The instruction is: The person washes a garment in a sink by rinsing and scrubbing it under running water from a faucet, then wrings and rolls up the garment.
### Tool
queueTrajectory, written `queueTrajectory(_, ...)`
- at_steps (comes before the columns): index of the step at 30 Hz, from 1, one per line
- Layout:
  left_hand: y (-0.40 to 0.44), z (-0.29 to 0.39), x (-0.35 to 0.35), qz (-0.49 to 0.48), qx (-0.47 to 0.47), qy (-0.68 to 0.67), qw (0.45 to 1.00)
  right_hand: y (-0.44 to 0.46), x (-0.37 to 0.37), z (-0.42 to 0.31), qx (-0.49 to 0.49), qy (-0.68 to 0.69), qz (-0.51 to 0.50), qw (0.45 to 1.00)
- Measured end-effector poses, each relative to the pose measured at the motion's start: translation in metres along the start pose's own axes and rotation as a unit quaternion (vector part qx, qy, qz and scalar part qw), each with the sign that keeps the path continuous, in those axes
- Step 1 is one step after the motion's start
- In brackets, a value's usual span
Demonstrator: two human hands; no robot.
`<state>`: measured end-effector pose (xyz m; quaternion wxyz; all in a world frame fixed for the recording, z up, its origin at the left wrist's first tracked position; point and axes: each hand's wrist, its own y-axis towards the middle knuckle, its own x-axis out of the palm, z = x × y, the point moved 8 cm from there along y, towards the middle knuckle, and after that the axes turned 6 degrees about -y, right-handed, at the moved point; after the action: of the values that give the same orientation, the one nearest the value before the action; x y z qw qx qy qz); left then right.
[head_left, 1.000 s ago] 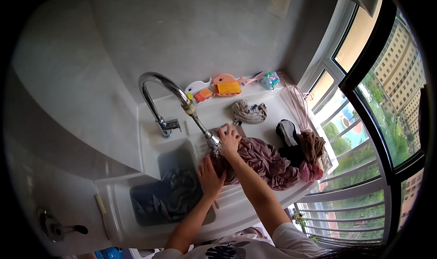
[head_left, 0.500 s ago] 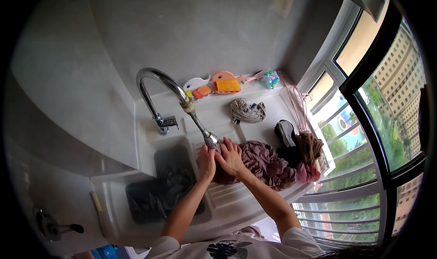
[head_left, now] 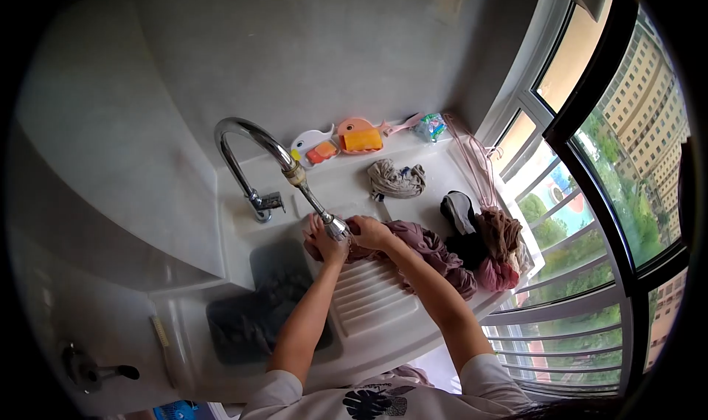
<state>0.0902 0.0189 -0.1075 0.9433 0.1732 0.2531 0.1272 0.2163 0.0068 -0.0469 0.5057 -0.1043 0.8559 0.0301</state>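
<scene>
A wet, crumpled mauve garment stretches across the top of the ribbed washboard. My left hand grips its left end, next to the sink basin, with folds showing on both sides of the fingers. Close on the other side of the tap's spray head, my right hand is closed on the same cloth, its fingertips partly hidden. The curved chrome faucet reaches over both hands. Dark clothes lie in murky water in the basin to the left.
A rolled grey cloth lies on the counter behind. Fish-shaped soap dishes and a plastic packet line the back ledge. Black and brown clothes and pink hangers are at right. A brush rests left of the basin.
My hands have shifted away from me and closed on the cloth. The garment has been drawn back and left, uncovering more of the washboard's ribs. The view has shifted slightly.
</scene>
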Motion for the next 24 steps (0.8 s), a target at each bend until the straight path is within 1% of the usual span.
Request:
queueTrajectory(1, 0.0, 0.003, 0.002, -0.048, 0.02, 0.099, 0.994, -0.003, 0.0, 0.003, -0.002, 0.0, 0.004, 1.0)
queueTrajectory(2, 0.002, -0.005, 0.006, -0.046, 0.023, 0.099, 0.994, -0.011, -0.002, 0.007, 0.002, -0.008, 0.035, 0.999)
queueTrajectory(3, 0.006, -0.036, 0.026, -0.052, -0.005, -0.042, 0.998, -0.016, -0.011, 0.003, 0.006, -0.016, 0.065, 0.998)
queueTrajectory(4, 0.006, -0.044, 0.022, -0.057, -0.015, -0.11, 0.992, -0.011, -0.015, 0.0, 0.004, -0.015, 0.068, 0.998)
queueTrajectory(5, 0.006, -0.051, 0.018, -0.06, -0.027, -0.178, 0.982, -0.005, -0.024, 0.006, 0.059, -0.02, 0.109, 0.992)
queueTrajectory(6, 0.003, -0.028, -0.004, -0.088, 0.026, 0.007, 0.996, -0.003, -0.034, 0.012, 0.115, -0.026, 0.15, 0.982)
queueTrajectory(7, 0.006, -0.001, -0.019, -0.108, 0.082, 0.188, 0.973, -0.003, -0.051, 0.002, 0.104, -0.141, 0.202, 0.964)
queueTrajectory(8, 0.005, 0.026, -0.036, -0.107, 0.087, 0.188, 0.973, 0.0, -0.054, 0.005, 0.105, -0.14, 0.208, 0.962)
queueTrajectory(9, -0.004, 0.037, -0.058, -0.103, -0.006, 0.222, 0.97, -0.001, -0.048, 0.013, 0.14, -0.149, 0.221, 0.954)
queueTrajectory(10, -0.013, 0.031, -0.073, -0.098, -0.099, 0.255, 0.957, -0.003, -0.04, 0.019, 0.174, -0.156, 0.234, 0.944)
queueTrajectory(11, -0.022, 0.002, -0.06, -0.154, -0.192, 0.147, 0.958, -0.007, -0.02, 0.028, 0.225, -0.16, 0.18, 0.944)
queueTrajectory(12, -0.028, -0.025, -0.041, -0.087, -0.116, 0.09, 0.985, -0.015, -0.019, 0.013, 0.205, -0.162, 0.185, 0.947)
queueTrajectory(14, -0.029, -0.003, -0.048, -0.087, -0.155, -0.023, 0.984, -0.036, -0.006, -0.02, 0.167, -0.13, 0.191, 0.959)
queueTrajectory(16, -0.04, 0.052, -0.069, -0.081, -0.16, -0.216, 0.96, -0.065, 0.012, -0.043, 0.131, -0.108, 0.2, 0.965)
queueTrajectory(17, -0.05, 0.089, -0.092, -0.03, -0.007, -0.174, 0.984, -0.09, 0.012, -0.056, 0.078, -0.079, 0.251, 0.962)
queueTrajectory(18, -0.073, 0.115, -0.108, 0.024, 0.147, -0.127, 0.981, -0.115, 0.01, -0.064, 0.023, -0.049, 0.302, 0.952)
queueTrajectory(20, -0.102, 0.095, -0.095, -0.018, 0.114, -0.119, 0.986, -0.137, 0.024, -0.064, 0.009, -0.099, 0.26, 0.961)
queueTrajectory(21, -0.095, 0.084, -0.084, -0.038, 0.073, -0.097, 0.992, -0.126, 0.024, -0.061, 0.017, -0.128, 0.228, 0.965)
queueTrajectory(22, -0.08, 0.069, -0.072, -0.04, 0.02, -0.022, 0.999, -0.105, 0.021, -0.054, 0.035, -0.151, 0.214, 0.965)
queueTrajectory(24, -0.035, 0.047, -0.045, -0.073, -0.018, 0.086, 0.993, -0.053, 0.022, -0.03, 0.078, -0.158, 0.179, 0.968)
